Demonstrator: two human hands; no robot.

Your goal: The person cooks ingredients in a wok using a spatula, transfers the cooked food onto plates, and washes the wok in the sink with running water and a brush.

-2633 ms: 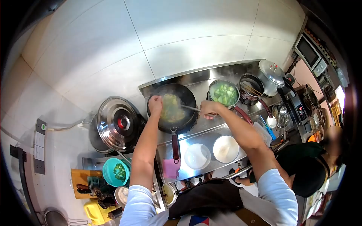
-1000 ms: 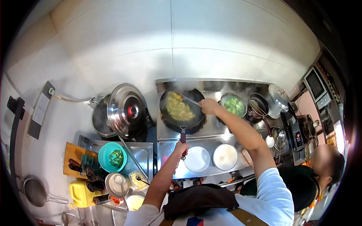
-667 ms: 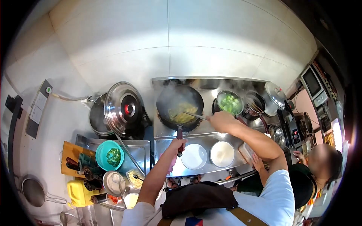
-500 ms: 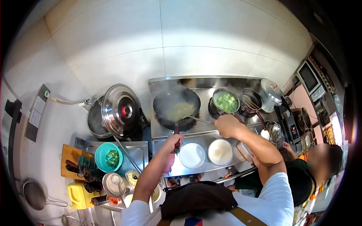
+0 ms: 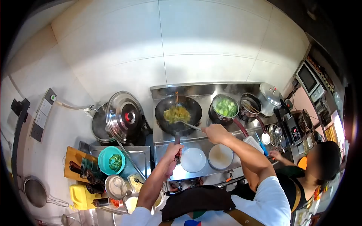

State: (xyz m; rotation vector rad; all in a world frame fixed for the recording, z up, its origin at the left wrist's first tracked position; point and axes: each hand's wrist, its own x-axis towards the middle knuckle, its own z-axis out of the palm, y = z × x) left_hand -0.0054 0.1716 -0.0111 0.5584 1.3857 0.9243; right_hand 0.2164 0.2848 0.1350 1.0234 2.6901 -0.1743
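Observation:
A dark wok [image 5: 193, 104] sits on the stove with yellow-green chopped food [image 5: 176, 114] in it. My left hand [image 5: 172, 154] is closed around the wok's handle [image 5: 177, 140]. My right hand [image 5: 217, 134] grips the long metal handle of a wok spatula [image 5: 191, 126]; its head reaches into the near side of the food and is partly covered. Just below the wok, two round white plates stand side by side: a left plate [image 5: 193, 159] and a right plate [image 5: 221, 156] with a beige tint in its middle.
Right of the wok stand a pot of green vegetables [image 5: 225, 106], a smaller dark pot [image 5: 250, 102] and a lidded steel pot [image 5: 270, 98]. At left are a large lidded pan [image 5: 124, 116] and a teal bowl of chopped greens [image 5: 110, 160]. Another person's hand [image 5: 277, 155] is at right.
Thick steam over the wok has thinned, so the food shows clearly. My spatula hand has shifted slightly left and down. The other person's hand and a pale container beside my right arm have moved.

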